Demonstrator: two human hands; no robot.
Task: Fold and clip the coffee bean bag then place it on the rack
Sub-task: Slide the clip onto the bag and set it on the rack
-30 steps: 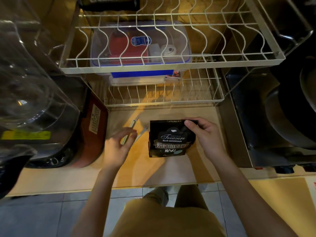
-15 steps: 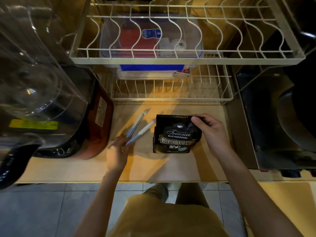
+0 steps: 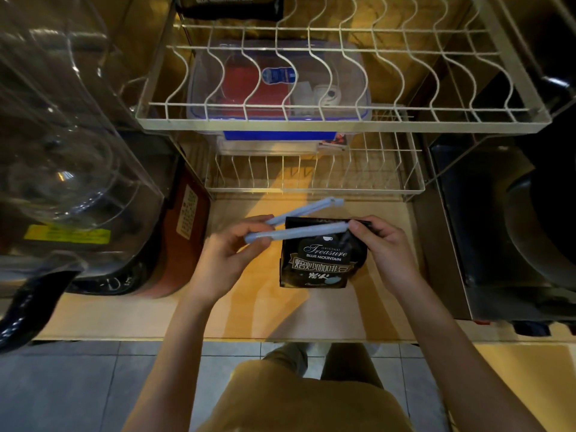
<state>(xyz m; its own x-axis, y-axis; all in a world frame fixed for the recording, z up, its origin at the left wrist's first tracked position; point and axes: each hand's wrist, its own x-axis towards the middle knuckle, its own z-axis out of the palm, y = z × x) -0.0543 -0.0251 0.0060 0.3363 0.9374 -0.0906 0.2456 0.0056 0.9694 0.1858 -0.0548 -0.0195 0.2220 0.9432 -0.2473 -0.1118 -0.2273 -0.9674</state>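
A black coffee bean bag [image 3: 318,260] with white "Treasure Blue Mountain" lettering stands on the wooden counter [image 3: 249,313], its top folded over. My right hand [image 3: 380,244] pinches the folded top at the bag's right corner. My left hand [image 3: 227,247] holds a long pale blue sealing clip [image 3: 299,221] by its hinged end. The clip's two arms are spread apart in a V, one in front of the fold and one behind it. The white wire rack [image 3: 311,123] hangs above and behind the bag.
A lower wire shelf [image 3: 311,188] sits behind the bag. A clear lidded box [image 3: 280,85] with red contents rests under the upper rack. A large clear jug appliance [image 3: 68,151] fills the left. A dark appliance [image 3: 498,229] stands at the right. Another black bag [image 3: 230,4] is at the top.
My left hand picked the blue clip up from the counter and carried it right, over the bag's folded top. My right hand stayed pinching the fold.
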